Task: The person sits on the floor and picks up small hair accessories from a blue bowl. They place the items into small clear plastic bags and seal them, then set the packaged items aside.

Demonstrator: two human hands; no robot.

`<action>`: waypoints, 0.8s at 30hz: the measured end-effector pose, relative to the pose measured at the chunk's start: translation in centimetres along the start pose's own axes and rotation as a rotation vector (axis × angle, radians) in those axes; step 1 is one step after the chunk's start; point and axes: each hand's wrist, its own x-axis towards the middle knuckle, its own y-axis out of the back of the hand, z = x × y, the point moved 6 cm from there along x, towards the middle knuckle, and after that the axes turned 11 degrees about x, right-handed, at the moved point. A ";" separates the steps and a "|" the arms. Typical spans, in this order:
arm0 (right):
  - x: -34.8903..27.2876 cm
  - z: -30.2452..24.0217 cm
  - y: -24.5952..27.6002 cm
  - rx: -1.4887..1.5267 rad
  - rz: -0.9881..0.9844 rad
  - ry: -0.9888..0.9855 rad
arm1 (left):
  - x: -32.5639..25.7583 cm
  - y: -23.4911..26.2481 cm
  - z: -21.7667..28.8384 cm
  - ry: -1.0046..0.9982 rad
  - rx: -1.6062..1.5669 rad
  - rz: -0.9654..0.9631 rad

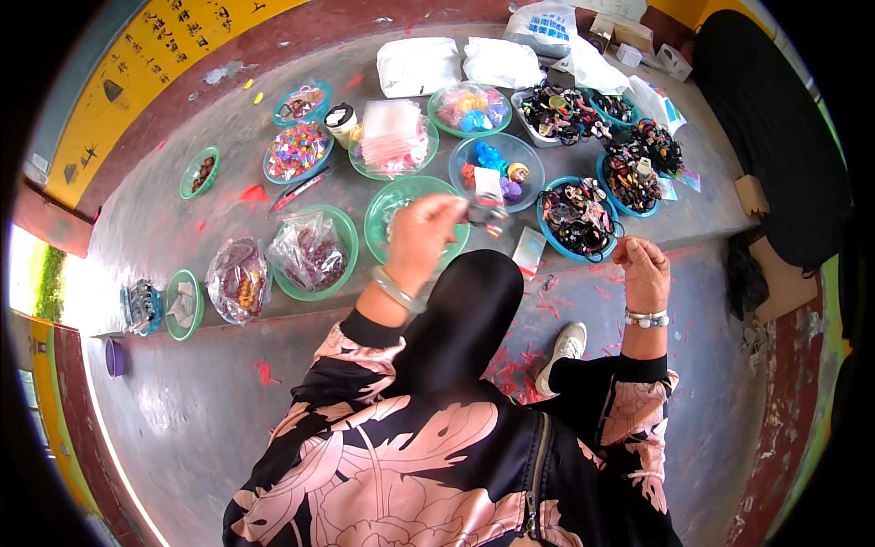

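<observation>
My left hand is closed, its fingertips pinching a small packet with a white top and dark, blurred contents. The packet hangs over the near rim of a clear bluish bowl of bright blue, orange and purple pieces. Beneath that hand sits a green bowl, mostly covered by it. My right hand has its thumb and fingers pressed together beside a blue bowl heaped with dark hair ties. Whatever those fingers may hold is too small to make out. A small flat packet lies between both hands.
More bowls of dark hair ties stand at right. Farther left are colourful beads, stacked clear bags, a lidded cup and a pen. White bags line the back. Red scraps litter the floor below the ledge.
</observation>
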 end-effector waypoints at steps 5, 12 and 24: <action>-0.4 1.0 -1.5 -0.170 -0.062 -0.066 | 1.0 6.5 -10.6 0.328 -0.363 0.287; 0.2 2.4 -2.6 -0.244 -0.114 -0.147 | -0.2 6.5 -23.5 0.598 -0.585 0.423; 1.2 4.5 -3.0 -0.285 -0.117 -0.256 | 2.8 2.2 -32.7 0.743 -0.883 0.426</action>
